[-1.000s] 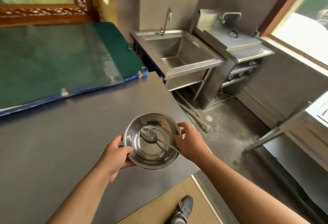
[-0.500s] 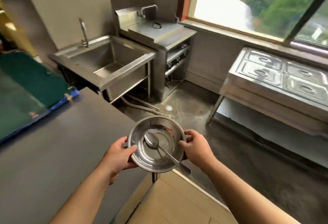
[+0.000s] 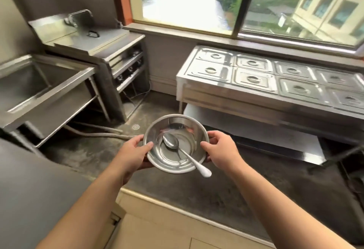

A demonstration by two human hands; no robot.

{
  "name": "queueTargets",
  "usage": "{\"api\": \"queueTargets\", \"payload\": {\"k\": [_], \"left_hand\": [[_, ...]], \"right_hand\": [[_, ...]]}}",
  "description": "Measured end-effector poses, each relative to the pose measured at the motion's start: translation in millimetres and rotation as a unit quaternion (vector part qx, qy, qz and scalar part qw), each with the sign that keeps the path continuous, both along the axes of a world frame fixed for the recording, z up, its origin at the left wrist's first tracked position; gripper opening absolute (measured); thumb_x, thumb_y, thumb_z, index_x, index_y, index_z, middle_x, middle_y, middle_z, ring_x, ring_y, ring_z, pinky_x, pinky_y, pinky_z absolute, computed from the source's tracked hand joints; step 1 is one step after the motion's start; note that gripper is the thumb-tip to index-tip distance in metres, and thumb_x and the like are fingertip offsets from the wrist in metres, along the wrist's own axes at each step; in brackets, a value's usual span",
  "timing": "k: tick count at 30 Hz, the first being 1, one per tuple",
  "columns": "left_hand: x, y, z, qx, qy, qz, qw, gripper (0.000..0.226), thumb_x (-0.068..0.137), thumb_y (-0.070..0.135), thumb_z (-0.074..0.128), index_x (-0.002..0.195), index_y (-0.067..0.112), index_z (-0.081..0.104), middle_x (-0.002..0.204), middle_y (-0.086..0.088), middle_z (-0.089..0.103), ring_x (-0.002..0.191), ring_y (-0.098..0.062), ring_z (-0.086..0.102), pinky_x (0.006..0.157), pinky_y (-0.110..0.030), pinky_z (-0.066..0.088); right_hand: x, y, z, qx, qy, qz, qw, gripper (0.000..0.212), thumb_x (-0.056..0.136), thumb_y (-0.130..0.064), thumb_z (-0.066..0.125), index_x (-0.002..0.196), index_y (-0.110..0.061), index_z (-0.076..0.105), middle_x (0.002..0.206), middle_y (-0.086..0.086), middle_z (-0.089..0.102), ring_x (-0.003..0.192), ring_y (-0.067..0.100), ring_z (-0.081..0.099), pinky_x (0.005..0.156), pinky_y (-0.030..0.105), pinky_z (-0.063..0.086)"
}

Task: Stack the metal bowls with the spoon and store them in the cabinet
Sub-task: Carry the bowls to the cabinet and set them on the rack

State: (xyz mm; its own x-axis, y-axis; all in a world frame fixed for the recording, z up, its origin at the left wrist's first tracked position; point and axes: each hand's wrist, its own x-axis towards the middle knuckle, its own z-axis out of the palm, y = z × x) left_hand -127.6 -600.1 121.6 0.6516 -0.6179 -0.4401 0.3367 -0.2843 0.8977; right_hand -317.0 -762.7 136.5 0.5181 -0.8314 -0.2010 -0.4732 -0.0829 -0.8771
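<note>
I hold the stacked metal bowls [image 3: 157,158] in front of me, in the air above the dark floor. A metal spoon [image 3: 173,142] lies inside the top bowl, its handle sticking out over the near right rim. My left hand [image 3: 134,152] grips the left rim and my right hand [image 3: 220,148] grips the right rim. How many bowls are in the stack I cannot tell from above. No cabinet is recognisable in view.
A grey counter [image 3: 29,189] is at my lower left. A steel sink [image 3: 39,91] and a steel cooker unit [image 3: 110,51] stand at the left. A steel serving table with several lidded pans [image 3: 275,77] runs under the window at right. Hoses [image 3: 98,132] lie on the floor.
My view has swung to the right, away from the grey counter and green board toward the window and serving table. The bowls stay in both hands and now hang over the floor.
</note>
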Motion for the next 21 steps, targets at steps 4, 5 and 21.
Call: {"api": "queueTargets", "payload": {"k": [4,5,21], "left_hand": [[-42,-84,16,-0.006,-0.014,-0.057,0.998,0.029,0.099,0.010,0.061,0.128,0.014,0.060,0.097,-0.014,0.077,0.072,-0.023,0.075,0.057,-0.035,0.062],[-52,-106,21,-0.005,-0.022,-0.076,0.997,0.028,0.099,0.010,0.061,0.127,0.014,0.060,0.098,-0.014,0.077,0.073,-0.023,0.075,0.058,-0.035,0.062],[-208,-428,57,-0.034,-0.040,-0.364,0.930,0.019,0.102,0.013,0.055,0.114,0.009,0.070,0.080,-0.006,0.075,0.060,-0.012,0.069,0.048,-0.024,0.057]], "right_hand": [[-59,-64,14,-0.030,0.003,-0.061,0.998,0.018,0.089,-0.011,0.070,0.106,-0.014,0.071,0.078,0.002,0.074,0.051,0.008,0.067,0.052,0.026,0.055],[-75,-79,18,-0.035,0.006,-0.078,0.996,0.019,0.088,-0.013,0.071,0.107,-0.016,0.071,0.081,0.002,0.075,0.059,0.013,0.069,0.062,0.034,0.059],[-271,-266,32,-0.048,-0.035,-0.359,0.932,0.013,0.083,-0.016,0.075,0.085,-0.029,0.071,0.082,-0.003,0.079,0.080,0.021,0.075,0.082,0.051,0.060]]}}
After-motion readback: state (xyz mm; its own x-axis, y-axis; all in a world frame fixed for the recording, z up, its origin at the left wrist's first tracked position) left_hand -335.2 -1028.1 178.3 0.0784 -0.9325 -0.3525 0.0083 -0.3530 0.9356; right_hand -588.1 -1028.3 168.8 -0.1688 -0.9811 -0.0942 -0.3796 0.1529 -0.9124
